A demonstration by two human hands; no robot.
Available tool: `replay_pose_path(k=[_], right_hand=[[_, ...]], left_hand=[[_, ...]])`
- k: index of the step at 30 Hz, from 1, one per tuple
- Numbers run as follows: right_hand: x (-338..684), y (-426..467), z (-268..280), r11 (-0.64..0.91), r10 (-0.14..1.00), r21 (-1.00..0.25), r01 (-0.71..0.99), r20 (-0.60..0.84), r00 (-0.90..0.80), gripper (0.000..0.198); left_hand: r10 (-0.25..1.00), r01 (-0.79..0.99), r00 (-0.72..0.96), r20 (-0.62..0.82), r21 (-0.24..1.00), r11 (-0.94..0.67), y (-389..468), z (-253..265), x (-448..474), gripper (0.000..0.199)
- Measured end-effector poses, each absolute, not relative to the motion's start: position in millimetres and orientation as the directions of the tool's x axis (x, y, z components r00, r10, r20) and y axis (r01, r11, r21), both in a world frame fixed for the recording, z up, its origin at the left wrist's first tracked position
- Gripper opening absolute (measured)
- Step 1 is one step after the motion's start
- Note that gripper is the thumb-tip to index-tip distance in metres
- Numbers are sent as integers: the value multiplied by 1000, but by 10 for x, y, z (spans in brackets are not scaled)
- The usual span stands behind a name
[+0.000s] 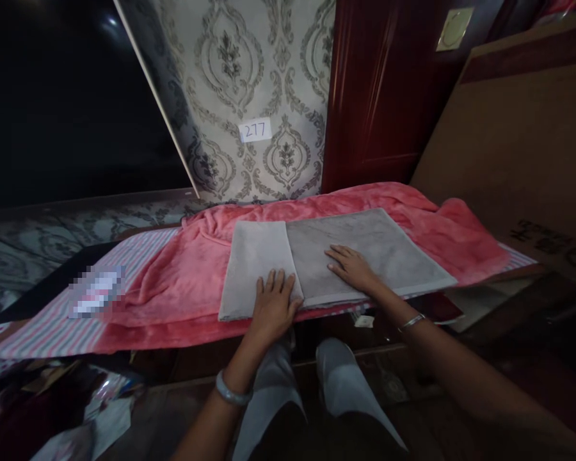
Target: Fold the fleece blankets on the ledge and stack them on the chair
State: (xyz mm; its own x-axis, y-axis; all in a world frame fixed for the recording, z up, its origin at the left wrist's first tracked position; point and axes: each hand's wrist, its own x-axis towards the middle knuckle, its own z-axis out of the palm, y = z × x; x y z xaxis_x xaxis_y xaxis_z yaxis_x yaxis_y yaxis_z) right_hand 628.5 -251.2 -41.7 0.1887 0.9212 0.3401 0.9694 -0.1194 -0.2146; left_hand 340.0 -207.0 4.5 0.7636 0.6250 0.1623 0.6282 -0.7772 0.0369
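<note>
Cannot see the palms of left hand [274, 302] and right hand [354, 267], nor the grey cloth [388, 246] directly beneath; cannot identify the pixel-blurred patch [96, 292] on the striped cloth [52, 326] at left; cannot read the print [540, 237] on the cardboard box [523, 141], cut off at right; cannot follow the dark screen [67, 96] past left and top edges; cannot sort the dim clutter [108, 416] at near left.

A room in what looks like a home
Ornate patterned wallpaper [229, 51] runs beside a big dark screen [67, 102] and glossy reddish wood [365, 96]; a plush pink blanket [173, 275] lies over a striped cloth [52, 333], with a large cardboard box [523, 141] to the right and clutter [112, 416] low at left
</note>
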Motion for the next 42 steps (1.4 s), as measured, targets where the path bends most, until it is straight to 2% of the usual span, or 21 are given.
replay_pose_path(k=[3,5,7,9,11,16,19,22,28,33,38,42], right_hand=[[6280,-2468,-342,-126,927,-284,950,309,215,50],[6220,-2374,-254,-145,909,-382,913,313,276,49],[6105,-2213,-153,-157,879,-544,824,304,368,49],[5958,-1990,-58,-154,862,-727,669,232,451,51],[5816,-1732,15,-155,862,-840,521,143,486,51],[5625,-1134,102,-190,853,-913,360,29,522,56],[5592,-884,121,-198,846,-933,300,-8,533,58],[5563,-704,120,-191,847,-938,289,-9,531,55],[5502,-480,64,-161,842,-899,408,91,531,64],[5577,-436,68,-166,844,-825,540,164,511,69],[5689,-572,51,-243,849,-709,662,174,499,70],[5609,-687,101,-274,865,-614,740,178,468,62]], left_hand=[[617,630,757,216,13,-777,-2103,-39,3438,69],[607,626,754,250,4,-780,-2109,-96,3447,76],[597,621,752,280,2,-784,-2111,-138,3445,77],[593,618,750,293,11,-786,-2106,-152,3429,75],[588,605,761,273,27,-796,-2091,-136,3397,72],[554,553,819,150,53,-832,-1990,-88,3313,73],[551,554,825,122,14,-833,-1901,-174,3326,74],[530,545,831,167,-57,-837,-1823,-338,3360,72],[507,549,819,270,-109,-829,-1784,-460,3345,66],[507,551,809,298,-82,-831,-1831,-366,3415,60],[473,546,804,361,-132,-827,-1869,-523,3594,51],[465,504,837,287,-74,-861,-1909,-529,3542,65]])
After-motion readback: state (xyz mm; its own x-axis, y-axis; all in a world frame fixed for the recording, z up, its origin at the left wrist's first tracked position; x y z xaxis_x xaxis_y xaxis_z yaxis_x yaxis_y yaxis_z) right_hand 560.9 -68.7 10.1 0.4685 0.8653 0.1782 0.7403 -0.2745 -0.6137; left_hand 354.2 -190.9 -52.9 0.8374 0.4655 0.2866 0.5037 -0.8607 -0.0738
